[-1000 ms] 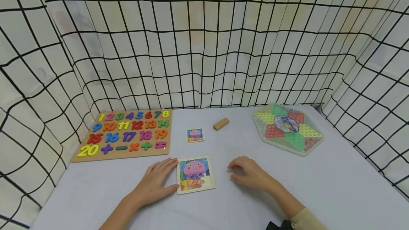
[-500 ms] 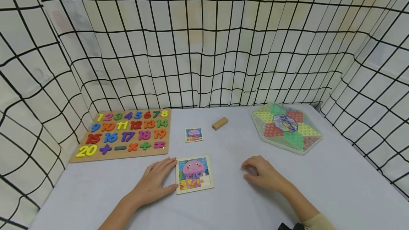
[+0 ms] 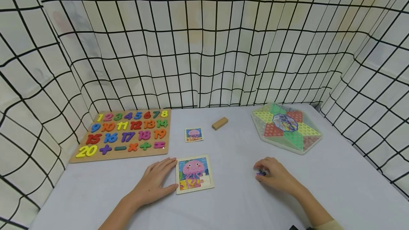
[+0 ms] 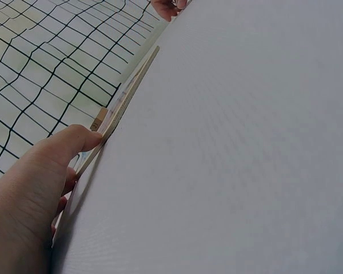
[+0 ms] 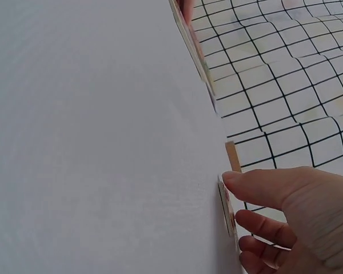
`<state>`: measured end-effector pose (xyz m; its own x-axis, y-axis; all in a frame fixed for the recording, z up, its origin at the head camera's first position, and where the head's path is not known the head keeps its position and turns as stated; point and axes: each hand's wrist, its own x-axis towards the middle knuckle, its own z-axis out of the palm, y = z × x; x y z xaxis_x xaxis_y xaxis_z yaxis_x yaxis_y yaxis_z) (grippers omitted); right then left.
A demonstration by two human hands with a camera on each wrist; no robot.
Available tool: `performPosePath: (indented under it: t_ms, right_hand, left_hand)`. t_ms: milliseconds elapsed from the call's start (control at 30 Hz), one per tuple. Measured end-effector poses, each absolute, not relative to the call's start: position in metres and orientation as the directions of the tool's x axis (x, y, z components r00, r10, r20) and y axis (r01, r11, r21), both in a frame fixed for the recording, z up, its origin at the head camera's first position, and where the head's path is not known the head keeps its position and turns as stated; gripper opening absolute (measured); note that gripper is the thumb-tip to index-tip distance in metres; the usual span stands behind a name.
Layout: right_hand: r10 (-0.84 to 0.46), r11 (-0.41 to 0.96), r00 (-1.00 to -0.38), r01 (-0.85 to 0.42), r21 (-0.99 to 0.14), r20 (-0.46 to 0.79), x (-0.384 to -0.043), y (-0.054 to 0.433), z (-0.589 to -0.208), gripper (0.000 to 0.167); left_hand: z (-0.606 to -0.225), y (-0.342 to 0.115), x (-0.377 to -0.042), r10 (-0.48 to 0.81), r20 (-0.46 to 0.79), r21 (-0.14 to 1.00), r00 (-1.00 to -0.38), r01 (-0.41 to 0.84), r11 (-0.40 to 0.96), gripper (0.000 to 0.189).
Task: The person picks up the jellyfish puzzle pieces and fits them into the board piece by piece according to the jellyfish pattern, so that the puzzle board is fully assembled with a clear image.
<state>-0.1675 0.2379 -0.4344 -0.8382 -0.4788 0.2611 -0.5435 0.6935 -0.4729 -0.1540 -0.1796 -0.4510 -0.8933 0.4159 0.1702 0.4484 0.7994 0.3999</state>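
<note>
My left hand (image 3: 154,181) rests at the left side of a square wooden jellyfish jigsaw puzzle (image 3: 193,168), its straight fingers and thumb touching the frame edge. A pale gap shows at the puzzle's lower right. In the left wrist view, the thumb tip meets the edge of the puzzle (image 4: 128,97). Off to the right, my right hand (image 3: 276,176) is low over the table, thumb and fingers pinching a small dark blue and purple puzzle piece (image 3: 261,173). Most of that piece is hidden by the fingers.
A number board (image 3: 123,153) lies at the back left. A small jellyfish picture card (image 3: 194,135) and a wooden block (image 3: 220,123) lie beyond the puzzle. A hexagonal star-patterned game board (image 3: 287,129) is at the back right. Black netting (image 3: 201,56) stands around the white table.
My right hand has moved right, away from the puzzle, and the small dark piece now shows between its fingertips. The left hand stays at the puzzle's edge.
</note>
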Motion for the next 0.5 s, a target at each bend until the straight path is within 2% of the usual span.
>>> performPosePath:
  t_ms: [500]
  right_hand:
    - [-0.447,0.713,-0.873,-0.479,-0.512,0.196,-0.164,0.249,-0.434,0.024]
  left_hand:
    - [-0.451,-0.178,-0.154,0.424,0.15,0.406,-0.893,0.446,0.797,0.076]
